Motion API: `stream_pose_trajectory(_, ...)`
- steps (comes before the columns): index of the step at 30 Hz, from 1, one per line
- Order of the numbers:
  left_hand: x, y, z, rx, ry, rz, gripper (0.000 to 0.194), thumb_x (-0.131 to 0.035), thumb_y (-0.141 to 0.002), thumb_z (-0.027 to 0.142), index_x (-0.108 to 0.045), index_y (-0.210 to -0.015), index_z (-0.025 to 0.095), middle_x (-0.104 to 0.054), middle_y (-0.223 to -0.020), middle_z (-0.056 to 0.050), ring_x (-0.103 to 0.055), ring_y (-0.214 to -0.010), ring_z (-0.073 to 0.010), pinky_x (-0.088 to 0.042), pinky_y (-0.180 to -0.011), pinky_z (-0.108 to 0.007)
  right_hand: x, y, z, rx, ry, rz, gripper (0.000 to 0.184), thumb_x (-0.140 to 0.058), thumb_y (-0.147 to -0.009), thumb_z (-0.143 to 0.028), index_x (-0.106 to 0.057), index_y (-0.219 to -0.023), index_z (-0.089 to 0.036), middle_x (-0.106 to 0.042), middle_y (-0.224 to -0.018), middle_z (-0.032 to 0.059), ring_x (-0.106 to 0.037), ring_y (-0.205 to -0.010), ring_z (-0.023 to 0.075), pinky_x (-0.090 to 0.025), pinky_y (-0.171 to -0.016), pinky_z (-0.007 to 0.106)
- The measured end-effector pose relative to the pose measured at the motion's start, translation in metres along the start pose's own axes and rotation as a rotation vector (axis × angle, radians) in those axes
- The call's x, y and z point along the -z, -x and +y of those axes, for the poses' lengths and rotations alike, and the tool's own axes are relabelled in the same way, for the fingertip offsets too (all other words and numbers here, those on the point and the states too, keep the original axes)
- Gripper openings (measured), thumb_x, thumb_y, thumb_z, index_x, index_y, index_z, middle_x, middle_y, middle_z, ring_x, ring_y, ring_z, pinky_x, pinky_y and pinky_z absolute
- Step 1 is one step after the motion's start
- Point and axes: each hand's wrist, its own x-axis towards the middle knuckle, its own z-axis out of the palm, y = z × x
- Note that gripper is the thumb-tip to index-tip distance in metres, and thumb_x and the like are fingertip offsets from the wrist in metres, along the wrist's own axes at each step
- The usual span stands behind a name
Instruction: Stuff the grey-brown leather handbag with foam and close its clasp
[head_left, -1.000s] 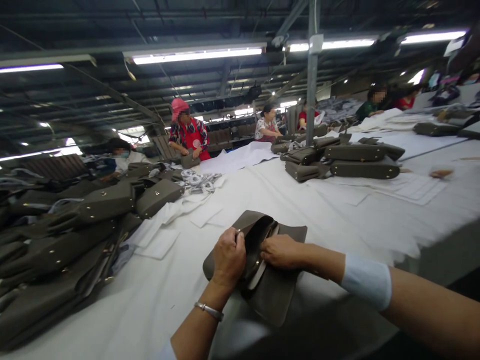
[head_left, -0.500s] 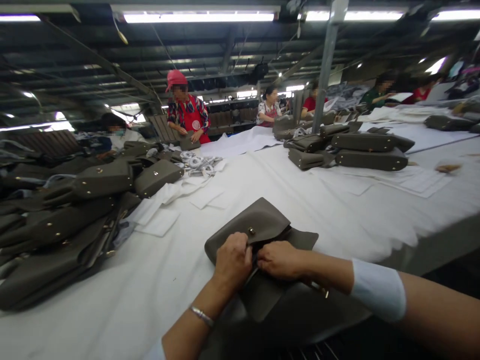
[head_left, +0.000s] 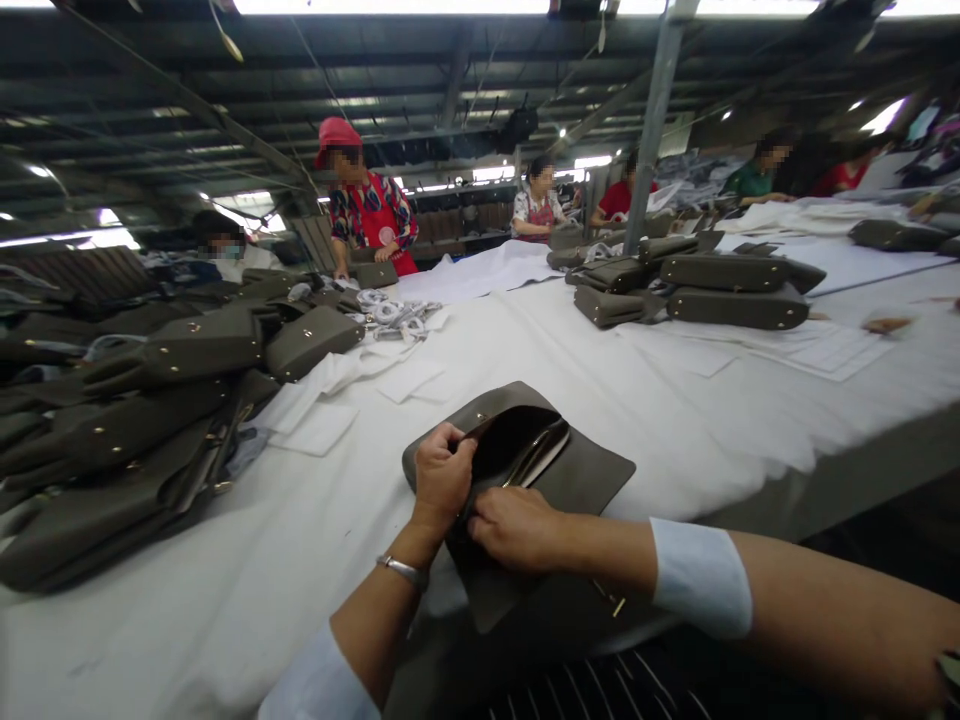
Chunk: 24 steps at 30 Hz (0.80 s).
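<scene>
A dark olive handbag lies on the white table covering with its mouth spread apart. Inside, a zipper and a pale lining edge show. My left hand is closed on the bag's far panel edge, beside a small metal clasp. My right hand has curled fingers at the near side of the opening, gripping the bag by the zipper's lower end. Its fingertips are partly hidden. A gold-coloured metal piece sticks out below my right forearm.
Piled handbags fill the table's left side, and more stacked bags lie at the right. Paper sheets are scattered by the left pile. A metal post rises behind the right stack. Across the table a co-worker in a red cap handles a bag.
The bag's mouth has opened, baring its dark inside and zipper. Both hands have shifted slightly left, the left hand drawing the far panel away. The view has tilted down a little.
</scene>
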Motion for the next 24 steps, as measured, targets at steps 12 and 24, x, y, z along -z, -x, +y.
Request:
stream_pose_trajectory(12,0.005,0.003,0.052,0.412,0.650,0.254,0.037,-0.070,-0.056,0.033,-0.036,-0.064,0.020,-0.043,-0.050,0.009,-0.041,-0.046,-0.0071,-0.034,-0.044,-0.019,0.135,-0.021,0.035,0.442,0.192,-0.267,0.019,-0.053,-0.089,-0.019,-0.070,-0.089,-0.008,-0.065,-0.079,0.0038,-0.048,-0.063,0.0103,-0.034,-0.061,0.022)
stream_pose_trajectory(24,0.083,0.001,0.047,-0.424,-0.321,0.140,0.016,-0.056,-0.087,0.029,-0.058,-0.075,0.018,-0.058,-0.072,-0.001,-0.053,-0.072,-0.0153,-0.042,-0.071,-0.030,0.130,-0.021,0.023,0.750,0.621,-0.007,0.020,-0.052,-0.086,-0.012,-0.059,-0.067,-0.014,-0.064,-0.072,0.0038,-0.046,-0.067,0.0139,-0.034,-0.068,0.029)
